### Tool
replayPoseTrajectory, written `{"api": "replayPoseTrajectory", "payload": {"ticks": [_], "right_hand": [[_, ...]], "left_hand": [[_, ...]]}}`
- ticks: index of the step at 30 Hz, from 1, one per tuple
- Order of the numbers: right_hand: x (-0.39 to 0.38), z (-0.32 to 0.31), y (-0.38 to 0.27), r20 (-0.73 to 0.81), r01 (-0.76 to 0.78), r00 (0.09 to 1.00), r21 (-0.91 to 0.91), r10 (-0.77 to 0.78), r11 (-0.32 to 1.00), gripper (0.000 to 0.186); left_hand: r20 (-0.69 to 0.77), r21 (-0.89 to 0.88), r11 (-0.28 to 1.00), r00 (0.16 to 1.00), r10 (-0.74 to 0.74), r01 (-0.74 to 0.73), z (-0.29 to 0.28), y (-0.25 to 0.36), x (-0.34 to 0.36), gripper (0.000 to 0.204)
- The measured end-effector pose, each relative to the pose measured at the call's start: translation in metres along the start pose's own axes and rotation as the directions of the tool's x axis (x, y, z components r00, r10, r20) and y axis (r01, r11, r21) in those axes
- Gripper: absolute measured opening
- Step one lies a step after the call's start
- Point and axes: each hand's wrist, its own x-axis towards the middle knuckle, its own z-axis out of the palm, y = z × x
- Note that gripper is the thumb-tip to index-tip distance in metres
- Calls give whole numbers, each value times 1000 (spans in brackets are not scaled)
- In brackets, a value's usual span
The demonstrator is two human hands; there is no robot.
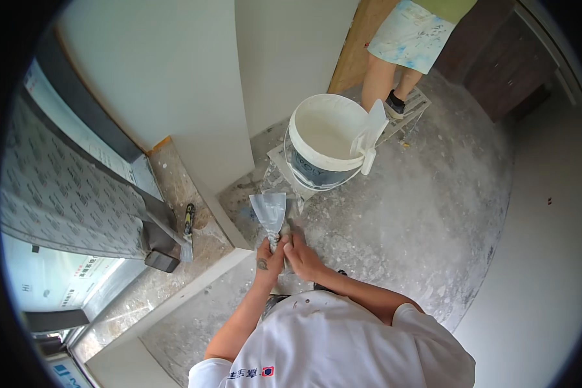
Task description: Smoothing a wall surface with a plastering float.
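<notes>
One scraper point(269, 210), left hand point(271, 260) | sill edge point(224, 240) near | floor point(407, 239) open rightward

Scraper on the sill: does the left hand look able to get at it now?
Probably not yet: the left hand appears occupied gripping the wide putty knife, though nothing visible blocks the way to the scraper.

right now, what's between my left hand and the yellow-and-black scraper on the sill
In the head view, between your left hand and the scraper come the stone sill, its white edge and a thin strip of floor.
</notes>
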Motion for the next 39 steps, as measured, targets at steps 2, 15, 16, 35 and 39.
{"api": "replayPoseTrajectory", "payload": {"ticks": [2, 15, 16, 35, 39], "right_hand": [[13, 15, 11, 80, 462, 887, -109, -455, 880, 70], [153, -256, -16, -591, 271, 496, -590, -636, 760, 43], [157, -261, -16, -578, 284, 512, -584, -635, 760, 43], [-6, -151, -90, 431, 145, 741, 646, -515, 750, 64], [-101, -70, -125, 788, 621, 414, 122, -455, 775, 24]], "left_hand": [[-21, -48, 998, 999, -43, 42, -21, 8, -2, 25], [-84, -63, 998, 996, 2, -8, 24, 6, -6, 50], [-68, -82, 997, 998, -2, -4, 28, 4, -9, 51], [-100, 480, 856, 958, 269, -190, 72, 11, -184, 44], [-148, 547, 821, 947, 285, -161, 49, -30, -272, 34]]}}
